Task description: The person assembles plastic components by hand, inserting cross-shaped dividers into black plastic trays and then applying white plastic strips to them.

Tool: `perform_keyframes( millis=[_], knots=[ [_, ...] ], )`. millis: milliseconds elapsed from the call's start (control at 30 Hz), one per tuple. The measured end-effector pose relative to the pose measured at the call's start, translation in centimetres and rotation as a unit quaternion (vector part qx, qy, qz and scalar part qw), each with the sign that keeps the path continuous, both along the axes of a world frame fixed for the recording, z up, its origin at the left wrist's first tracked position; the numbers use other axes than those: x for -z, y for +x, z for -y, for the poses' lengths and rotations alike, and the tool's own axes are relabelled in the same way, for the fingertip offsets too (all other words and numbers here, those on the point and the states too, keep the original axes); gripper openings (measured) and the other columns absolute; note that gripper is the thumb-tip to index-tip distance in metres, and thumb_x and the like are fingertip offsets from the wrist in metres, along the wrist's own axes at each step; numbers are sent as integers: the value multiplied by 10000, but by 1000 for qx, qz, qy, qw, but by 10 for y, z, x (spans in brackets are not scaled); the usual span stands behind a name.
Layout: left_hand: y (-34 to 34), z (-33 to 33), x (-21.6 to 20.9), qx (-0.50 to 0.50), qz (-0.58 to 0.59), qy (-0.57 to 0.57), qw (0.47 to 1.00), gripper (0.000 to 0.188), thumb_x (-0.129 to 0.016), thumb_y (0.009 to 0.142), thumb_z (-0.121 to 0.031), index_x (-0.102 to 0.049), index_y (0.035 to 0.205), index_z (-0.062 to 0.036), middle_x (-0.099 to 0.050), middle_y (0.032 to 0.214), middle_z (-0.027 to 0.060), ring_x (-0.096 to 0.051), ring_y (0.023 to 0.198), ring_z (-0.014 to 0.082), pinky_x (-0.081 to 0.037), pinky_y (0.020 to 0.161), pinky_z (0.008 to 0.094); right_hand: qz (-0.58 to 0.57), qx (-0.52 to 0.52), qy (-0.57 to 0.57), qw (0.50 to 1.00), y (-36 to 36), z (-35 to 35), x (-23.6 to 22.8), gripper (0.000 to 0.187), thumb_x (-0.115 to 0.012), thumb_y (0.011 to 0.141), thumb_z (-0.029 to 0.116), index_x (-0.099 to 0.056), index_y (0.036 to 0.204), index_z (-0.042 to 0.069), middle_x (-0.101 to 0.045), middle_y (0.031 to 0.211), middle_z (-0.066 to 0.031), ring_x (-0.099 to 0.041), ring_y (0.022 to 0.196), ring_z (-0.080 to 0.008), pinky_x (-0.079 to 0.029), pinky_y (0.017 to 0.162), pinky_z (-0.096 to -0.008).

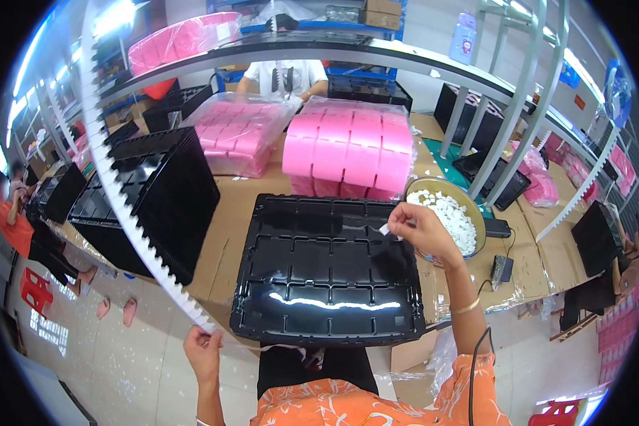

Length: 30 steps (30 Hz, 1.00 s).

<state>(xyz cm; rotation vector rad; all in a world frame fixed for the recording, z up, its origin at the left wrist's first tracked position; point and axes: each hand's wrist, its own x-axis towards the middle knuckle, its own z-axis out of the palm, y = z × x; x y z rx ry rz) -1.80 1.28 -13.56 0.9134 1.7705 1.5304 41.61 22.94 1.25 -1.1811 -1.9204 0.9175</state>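
Observation:
My left hand pinches the lower end of a long white toothed strip, which curves down from above on the left. It is beside the near left corner of a glossy black plastic tray with shallow compartments, which lies in front of me. A thin pale band trails from that hand along the tray's near edge. Over the tray's far right corner, my right hand holds a small white piece between thumb and fingertips. Just right of it stands a round yellowish bowl full of small white pieces.
A tall stack of black trays stands left. Behind my tray are pink sheet bundles and a plastic-wrapped pink pack. A black adapter with a cable lies right. Metal posts rise at right; a person sits opposite.

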Motion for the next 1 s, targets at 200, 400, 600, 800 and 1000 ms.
perform_keyframes(
  millis=[200, 400, 600, 800, 1000],
  knots=[
    [-53, -27, 50, -59, -96, 43, 993, 198, -698, 835, 40, -519, 804, -40, -567, 638, 20, -541, 531, 82, -426, 525, 213, 178, -19, 43, 983, 28, -63, 18, 62, -686, 778, 42, -670, 835, 26, -677, 737, -55, -639, 697, -154, -503, 661, -305],
    [-72, -54, 63, -73, -143, 47, 986, 210, -705, 816, 44, -511, 805, -35, -548, 623, 20, -543, 527, 90, -426, 512, 229, 237, -4, 111, 965, 21, -89, 30, 61, -676, 732, 19, -657, 790, 13, -674, 741, -157, -676, 724, -299, -524, 672, -369],
    [-60, -65, 57, -69, -141, 22, 987, 208, -709, 808, 50, -518, 818, -32, -540, 627, 20, -548, 527, 99, -438, 517, 231, 217, 8, 117, 969, 18, -92, 38, 62, -675, 722, 9, -646, 777, 3, -664, 731, -171, -672, 722, -325, -527, 673, -389],
    [-50, -73, 46, -58, -115, 39, 991, 203, -709, 812, 55, -560, 932, -13, -579, 765, 34, -558, 580, 90, -453, 552, 222, 212, 5, 144, 967, 21, -93, 42, 57, -669, 740, 30, -641, 775, -4, -658, 729, -181, -670, 727, -337, -524, 678, -398],
    [-31, -66, -12, -154, -115, 107, 975, 149, -661, 905, -26, -584, 1032, -18, -588, 880, 15, -549, 717, 69, -451, 627, 201, 173, -77, 99, 977, 12, -49, 14, 103, -693, 738, 31, -660, 835, 21, -637, 698, -109, -637, 659, -213, -500, 646, -337]
  ],
)
